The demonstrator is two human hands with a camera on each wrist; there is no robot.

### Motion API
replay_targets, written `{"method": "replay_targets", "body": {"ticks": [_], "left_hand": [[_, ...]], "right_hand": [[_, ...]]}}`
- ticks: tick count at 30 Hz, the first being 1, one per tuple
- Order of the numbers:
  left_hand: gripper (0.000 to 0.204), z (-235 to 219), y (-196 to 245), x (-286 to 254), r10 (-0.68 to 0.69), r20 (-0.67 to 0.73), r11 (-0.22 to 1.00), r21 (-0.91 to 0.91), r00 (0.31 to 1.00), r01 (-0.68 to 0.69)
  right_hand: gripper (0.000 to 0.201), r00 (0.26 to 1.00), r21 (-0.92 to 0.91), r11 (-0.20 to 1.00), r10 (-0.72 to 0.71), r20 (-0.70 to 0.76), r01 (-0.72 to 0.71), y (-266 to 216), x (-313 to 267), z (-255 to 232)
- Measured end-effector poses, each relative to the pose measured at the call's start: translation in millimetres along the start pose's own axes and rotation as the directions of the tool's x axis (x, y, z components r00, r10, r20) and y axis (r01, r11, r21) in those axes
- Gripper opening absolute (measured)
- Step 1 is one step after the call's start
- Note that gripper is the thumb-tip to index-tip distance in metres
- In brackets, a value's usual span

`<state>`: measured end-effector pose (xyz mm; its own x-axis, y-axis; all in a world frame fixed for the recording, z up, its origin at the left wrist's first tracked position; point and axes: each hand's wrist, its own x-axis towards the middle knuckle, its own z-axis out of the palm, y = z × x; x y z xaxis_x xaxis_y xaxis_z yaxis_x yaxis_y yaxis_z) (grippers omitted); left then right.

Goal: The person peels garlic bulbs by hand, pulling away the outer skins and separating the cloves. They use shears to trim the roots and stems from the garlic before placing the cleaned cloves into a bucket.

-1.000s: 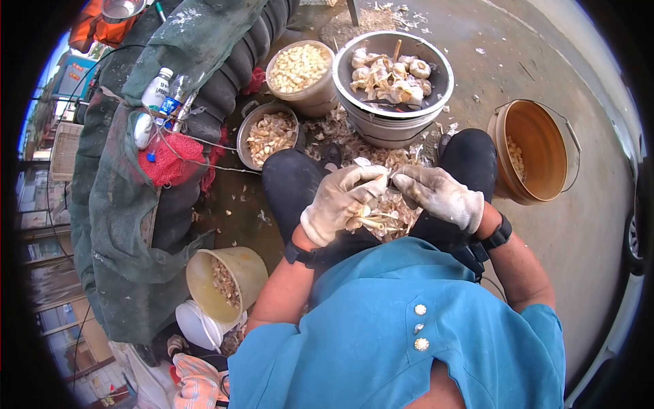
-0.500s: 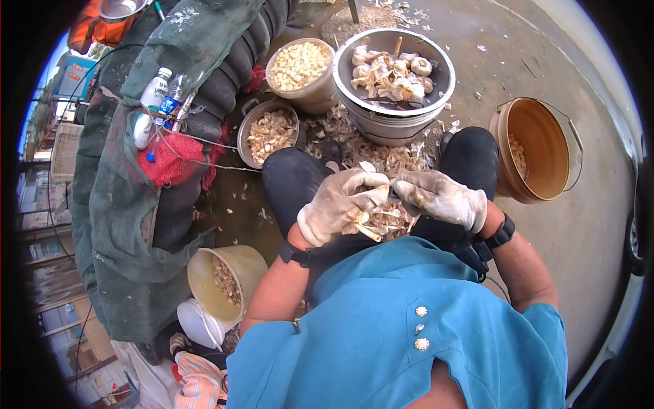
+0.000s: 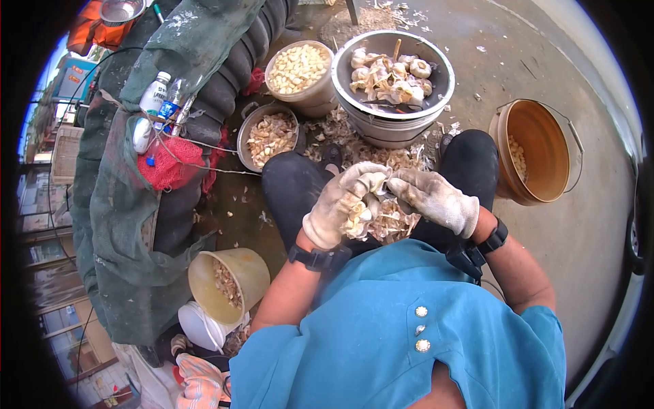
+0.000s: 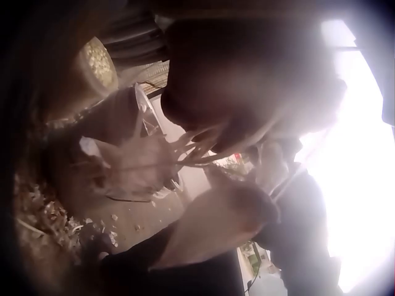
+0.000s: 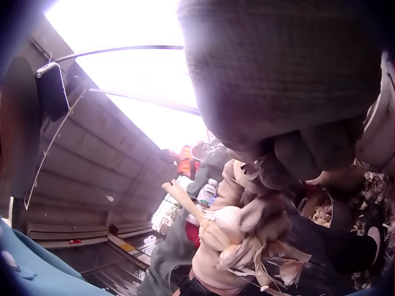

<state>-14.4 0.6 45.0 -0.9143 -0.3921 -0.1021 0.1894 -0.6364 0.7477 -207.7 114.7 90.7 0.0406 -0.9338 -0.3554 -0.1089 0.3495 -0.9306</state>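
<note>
My gloved left hand point(image 3: 329, 213) grips a garlic bulb point(image 5: 225, 225) above my lap. Its stem point(image 5: 179, 196) sticks out in the right wrist view, and loose papery skins point(image 5: 271, 259) hang below. My gloved right hand point(image 3: 436, 198) comes in from the other side with curled fingers, its fingertips right at the left hand's. A small dark object point(image 5: 249, 169) shows at the right hand's fingers; I cannot tell its kind. Between my knees lies a heap of garlic skins point(image 3: 394, 221). The left wrist view is blurred.
Ahead, a grey basin point(image 3: 446, 65) of whole bulbs sits on a bucket point(image 3: 392, 133). Beside it stand a tub point(image 3: 317, 102) of peeled cloves and a pot point(image 3: 242, 146) of unpeeled cloves. An orange-brown bucket point(image 3: 545, 153) is at right, a pale bucket point(image 3: 252, 279) lower left.
The left hand has turned the garlic, so the stem that pointed toward my body no longer shows in the head view. Both hands stay close together, the right hand slightly nearer the left.
</note>
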Motion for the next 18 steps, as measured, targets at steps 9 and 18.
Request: {"method": "replay_targets", "body": {"ticks": [9, 18], "left_hand": [[0.047, 8.2, 6.0, 1.1, 0.083, -0.098, 0.907, 0.420, 0.992, -0.034], [0.043, 5.9, 19.8, 1.3, 0.145, 0.027, 0.768, 0.627, 0.989, -0.130]], "right_hand": [[0.034, 0.999, -0.051, 0.997, 0.050, -0.019, -0.051, -3.6, 5.6, 4.6], [0.027, 0.998, -0.169, 0.986, -0.008, -0.063, -0.003, 2.9, 2.4, 2.4]]}}
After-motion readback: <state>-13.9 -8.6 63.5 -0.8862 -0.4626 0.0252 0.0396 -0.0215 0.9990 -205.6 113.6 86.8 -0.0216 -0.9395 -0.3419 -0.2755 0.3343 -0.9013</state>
